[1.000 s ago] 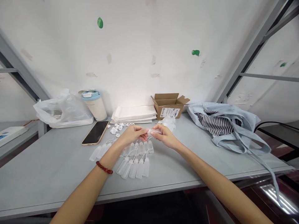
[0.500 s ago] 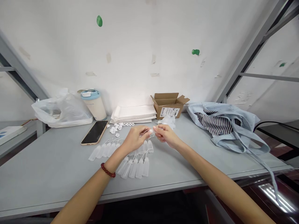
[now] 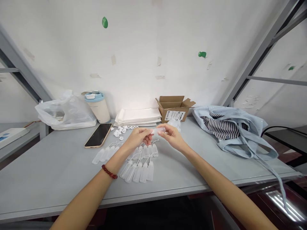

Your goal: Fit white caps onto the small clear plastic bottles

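Both hands meet above the counter [image 3: 59,166]. The left hand [image 3: 139,137] curls its fingertips onto one end of a small translucent bottle [image 3: 158,130], and the right hand [image 3: 172,136] pinches the other end. The bottle lies level between them, long axis left to right; its nozzle end cannot be told. Rows of bottles [image 3: 141,167] lie just nearer.

Both hands raised and meeting in the middle, fingertips nearly touching
Left hand [image 3: 137,138] comes in from the lower left with fingers curled and pinched together at the tips; right hand [image 3: 171,136] faces it from the other side, thumb and forefinger pinched too, the rest tucked in loosely. Left forearm [image 3: 93,195] and right forearm [image 3: 220,185] are bare, stretched forward and angled inward into a V, wrists pretty much straight
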A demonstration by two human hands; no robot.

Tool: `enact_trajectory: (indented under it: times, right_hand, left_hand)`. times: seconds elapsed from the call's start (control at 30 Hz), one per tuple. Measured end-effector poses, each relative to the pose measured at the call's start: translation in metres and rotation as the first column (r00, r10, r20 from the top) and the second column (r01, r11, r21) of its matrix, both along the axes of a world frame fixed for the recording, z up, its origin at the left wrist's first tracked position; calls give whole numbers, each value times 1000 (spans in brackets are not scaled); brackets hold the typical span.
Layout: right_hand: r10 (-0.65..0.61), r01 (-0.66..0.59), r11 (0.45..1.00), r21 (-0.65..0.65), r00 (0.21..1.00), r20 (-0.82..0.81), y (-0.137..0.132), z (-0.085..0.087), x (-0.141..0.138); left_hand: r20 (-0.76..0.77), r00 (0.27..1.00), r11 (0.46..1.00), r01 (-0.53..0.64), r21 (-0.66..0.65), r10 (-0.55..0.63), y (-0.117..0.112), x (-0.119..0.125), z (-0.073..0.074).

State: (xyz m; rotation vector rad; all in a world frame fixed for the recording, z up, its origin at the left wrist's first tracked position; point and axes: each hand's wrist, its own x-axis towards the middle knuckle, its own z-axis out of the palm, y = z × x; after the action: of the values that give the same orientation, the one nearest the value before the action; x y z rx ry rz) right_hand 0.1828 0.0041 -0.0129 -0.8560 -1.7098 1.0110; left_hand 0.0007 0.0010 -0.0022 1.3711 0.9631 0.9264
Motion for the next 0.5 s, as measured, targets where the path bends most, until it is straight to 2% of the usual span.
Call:
enact_trajectory:
  times: [0.07, 0.17, 0.3, 0.4, 0.5]
  right_hand:
    - [-8, 9, 1000, 25, 1000, -5, -1, 0, 0]
    - [-10, 10, 1000, 13, 1000, -19, -1, -2, 0]
    - [-36, 31, 994, -101, 998, -51, 2, -6, -1]
    - [-31, 0, 974, -228, 991, -132, 3, -6, -2]
    - [-30, -41, 945, -325, 977, -211, 3, -4, -3]
  left_hand:
    - [56, 998, 998, 16, -53, -13, 1, -2, -1]
    - [58, 998, 999, 35, -33, -33, 0, -3, -1]
    - [-78, 997, 988, 31, 151, -19, -4, 0, 1]
    - [-195, 980, 955, 11, 295, 48, -7, 4, -1]
    - [-214, 971, 920, -17, 392, 110, -8, 7, -6]
